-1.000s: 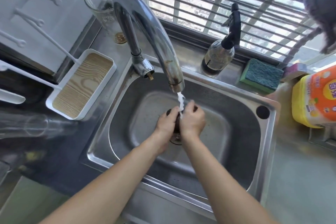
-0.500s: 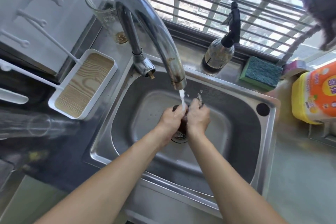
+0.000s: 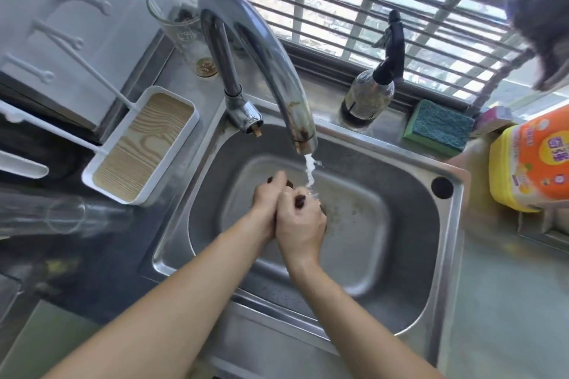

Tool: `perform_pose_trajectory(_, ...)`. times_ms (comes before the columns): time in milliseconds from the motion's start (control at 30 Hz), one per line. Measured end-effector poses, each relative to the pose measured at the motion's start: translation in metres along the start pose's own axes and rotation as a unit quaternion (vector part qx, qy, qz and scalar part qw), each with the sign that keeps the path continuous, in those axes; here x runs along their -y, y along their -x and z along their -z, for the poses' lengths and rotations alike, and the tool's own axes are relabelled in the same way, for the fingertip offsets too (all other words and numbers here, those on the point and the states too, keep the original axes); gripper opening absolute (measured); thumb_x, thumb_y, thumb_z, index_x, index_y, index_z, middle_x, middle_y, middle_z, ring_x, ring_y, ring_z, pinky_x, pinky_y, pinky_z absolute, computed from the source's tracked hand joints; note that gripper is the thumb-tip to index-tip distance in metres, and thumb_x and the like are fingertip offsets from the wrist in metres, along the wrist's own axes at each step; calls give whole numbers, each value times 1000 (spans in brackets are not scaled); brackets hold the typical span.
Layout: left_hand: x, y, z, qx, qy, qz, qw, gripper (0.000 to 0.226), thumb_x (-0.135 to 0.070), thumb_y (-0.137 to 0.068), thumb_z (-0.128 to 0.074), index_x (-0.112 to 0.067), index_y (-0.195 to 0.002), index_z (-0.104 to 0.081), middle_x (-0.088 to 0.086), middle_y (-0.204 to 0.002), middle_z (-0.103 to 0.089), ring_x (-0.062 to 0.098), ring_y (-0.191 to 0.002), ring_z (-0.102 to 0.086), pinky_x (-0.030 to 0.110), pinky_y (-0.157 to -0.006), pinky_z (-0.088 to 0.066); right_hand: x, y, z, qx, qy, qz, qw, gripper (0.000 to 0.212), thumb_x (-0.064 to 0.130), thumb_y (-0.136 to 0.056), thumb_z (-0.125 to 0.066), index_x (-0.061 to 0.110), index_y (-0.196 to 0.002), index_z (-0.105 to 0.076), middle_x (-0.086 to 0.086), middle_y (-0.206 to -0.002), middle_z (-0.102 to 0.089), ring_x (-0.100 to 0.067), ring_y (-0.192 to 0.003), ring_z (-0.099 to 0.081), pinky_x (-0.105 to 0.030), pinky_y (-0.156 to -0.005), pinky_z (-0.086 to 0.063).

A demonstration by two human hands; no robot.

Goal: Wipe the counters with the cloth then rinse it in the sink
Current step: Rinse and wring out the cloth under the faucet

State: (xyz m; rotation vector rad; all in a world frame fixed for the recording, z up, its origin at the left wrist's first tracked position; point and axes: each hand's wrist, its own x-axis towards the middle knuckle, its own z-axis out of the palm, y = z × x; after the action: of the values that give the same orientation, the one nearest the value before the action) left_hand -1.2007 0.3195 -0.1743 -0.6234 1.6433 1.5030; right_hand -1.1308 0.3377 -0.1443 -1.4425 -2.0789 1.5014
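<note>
Over the middle of the steel sink (image 3: 443, 258) my left hand (image 3: 267, 203) and my right hand (image 3: 300, 224) are pressed together. Both are closed around a small dark brown cloth (image 3: 299, 200), which is bunched up and mostly hidden; only dark bits show between the fingers. A curved chrome tap (image 3: 261, 55) arches over the basin. Its thin stream of water (image 3: 309, 174) lands on the fingers of my right hand and the cloth.
A white tray with a wood-grain base (image 3: 144, 144) and a tall glass (image 3: 177, 18) stand left of the tap. Behind the sink are a spray bottle (image 3: 374, 86), a green sponge (image 3: 438, 128) and a yellow-orange detergent jug (image 3: 532, 160). Grey counter (image 3: 508, 301) lies to the right.
Both hands, still clasped on the cloth, have slid a little left, so the stream now falls at their right edge instead of between them.
</note>
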Motion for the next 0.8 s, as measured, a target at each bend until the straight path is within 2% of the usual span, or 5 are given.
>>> perform_pose_trajectory(167,15,22,1,127,-129,-32,983,38,-48,-100,-51,-18,-79,-63,-7,-59,-62,7,-45,-54,17,-44,-39,-10,-64,17,-51,36,-104,993,41,45,-102,-52,14,-78,-65,-17,-91,-73,-35,-91,-64,-34,-71,-36)
perform_pose_trajectory(367,19,2,7,63,-38,-40,996,34,-54,-100,-43,-22,-112,-43,11,-124,-61,22,-103,-62,30,-60,-52,-12,-45,27,-32,-55,-55,996,31,43,-97,-62,15,-85,-59,5,-77,-65,-12,-75,-60,-30,-72,-40)
perform_pose_trajectory(533,25,12,-5,30,-60,-95,993,25,-36,-107,-37,-16,-111,-52,2,-99,-59,17,-94,-60,27,-82,-43,-27,-4,9,-11,4,88,996,27,32,-97,-63,15,-77,-57,2,-74,-64,-16,-73,-58,-28,-66,-39)
perform_pose_trajectory(700,37,37,-10,43,-109,-147,982,35,-19,-102,-49,-18,-69,-59,-10,-56,-62,-2,-53,-54,23,-52,-45,-27,-68,13,-61,11,-97,993,40,38,-101,-52,8,-80,-67,-16,-86,-73,-37,-89,-66,-39,-77,-46)
perform_pose_trajectory(800,22,23,-7,-5,-144,-156,977,41,-42,-98,-52,-15,-68,-62,0,-68,-67,11,-65,-61,34,-67,-50,-25,-36,10,-47,21,-58,997,41,40,-100,-48,11,-81,-68,-16,-88,-74,-36,-89,-66,-39,-77,-45)
